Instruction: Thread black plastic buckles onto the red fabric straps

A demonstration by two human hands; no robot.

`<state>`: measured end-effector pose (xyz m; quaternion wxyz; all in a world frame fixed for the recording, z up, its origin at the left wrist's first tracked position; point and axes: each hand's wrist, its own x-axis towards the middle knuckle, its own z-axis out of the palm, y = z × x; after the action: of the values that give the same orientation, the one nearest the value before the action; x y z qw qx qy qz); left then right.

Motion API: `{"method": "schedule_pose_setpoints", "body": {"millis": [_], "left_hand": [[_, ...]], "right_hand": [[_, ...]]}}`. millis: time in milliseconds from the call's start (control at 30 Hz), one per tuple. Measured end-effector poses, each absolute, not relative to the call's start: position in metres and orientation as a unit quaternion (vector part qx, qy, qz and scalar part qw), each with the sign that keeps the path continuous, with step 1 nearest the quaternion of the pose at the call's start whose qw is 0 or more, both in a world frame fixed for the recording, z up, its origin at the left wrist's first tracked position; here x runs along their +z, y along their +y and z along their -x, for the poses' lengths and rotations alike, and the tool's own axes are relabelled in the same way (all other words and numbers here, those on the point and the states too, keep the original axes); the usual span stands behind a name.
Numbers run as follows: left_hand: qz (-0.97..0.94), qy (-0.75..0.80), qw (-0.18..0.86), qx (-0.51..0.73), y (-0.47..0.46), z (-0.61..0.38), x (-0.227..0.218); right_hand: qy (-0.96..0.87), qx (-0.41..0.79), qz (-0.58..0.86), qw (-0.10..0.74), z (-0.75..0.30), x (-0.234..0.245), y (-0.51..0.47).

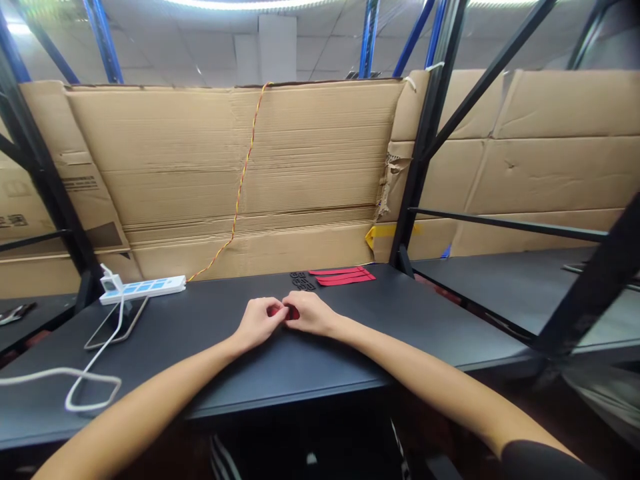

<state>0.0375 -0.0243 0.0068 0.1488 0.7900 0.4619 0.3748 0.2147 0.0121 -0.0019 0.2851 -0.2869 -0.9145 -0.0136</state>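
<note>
My left hand (259,321) and my right hand (309,313) meet low over the middle of the black table, fingertips together. Both are closed on a red strap (273,311), most of which is hidden behind the fingers. A small dark piece seems to show beside the red by my right fingers; what it is I cannot make out. Just beyond my hands lie several black plastic buckles (302,281). To their right, several flat red straps (345,275) are laid side by side.
A white power strip (145,289) with a plugged-in charger (111,283) stands at the back left. Near it lie a phone-like slab (117,325) and a loose white cable (95,373). Cardboard (310,153) walls the back; a black rack post (420,160) rises at the right.
</note>
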Motion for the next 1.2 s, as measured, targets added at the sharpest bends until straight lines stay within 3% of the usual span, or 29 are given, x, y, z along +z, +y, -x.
{"method": "schedule_pose_setpoints", "body": {"millis": [233, 433, 533, 733, 1100, 1200], "left_hand": [[-0.788, 0.434, 0.206, 0.384, -0.016, -0.034, 0.002], [-0.720, 0.422, 0.301, 0.462, -0.008, -0.026, 0.008], [-0.698, 0.408, 0.354, 0.470, -0.008, -0.026, 0.010], [-0.680, 0.392, 0.382, 0.487, -0.009, -0.028, 0.009], [-0.695, 0.413, 0.323, 0.492, -0.010, -0.028, 0.008], [-0.717, 0.421, 0.264, 0.488, -0.012, -0.028, 0.009]], "right_hand": [[-0.898, 0.076, 0.290, 0.323, -0.213, -0.002, 0.013], [-0.753, 0.449, 0.268, 0.399, -0.219, 0.006, 0.021], [-0.690, 0.544, 0.261, 0.400, -0.223, 0.006, 0.024], [-0.654, 0.590, 0.264, 0.393, -0.224, 0.005, 0.022], [-0.647, 0.602, 0.270, 0.381, -0.225, 0.008, 0.018], [-0.649, 0.599, 0.275, 0.380, -0.223, 0.008, 0.017]]}}
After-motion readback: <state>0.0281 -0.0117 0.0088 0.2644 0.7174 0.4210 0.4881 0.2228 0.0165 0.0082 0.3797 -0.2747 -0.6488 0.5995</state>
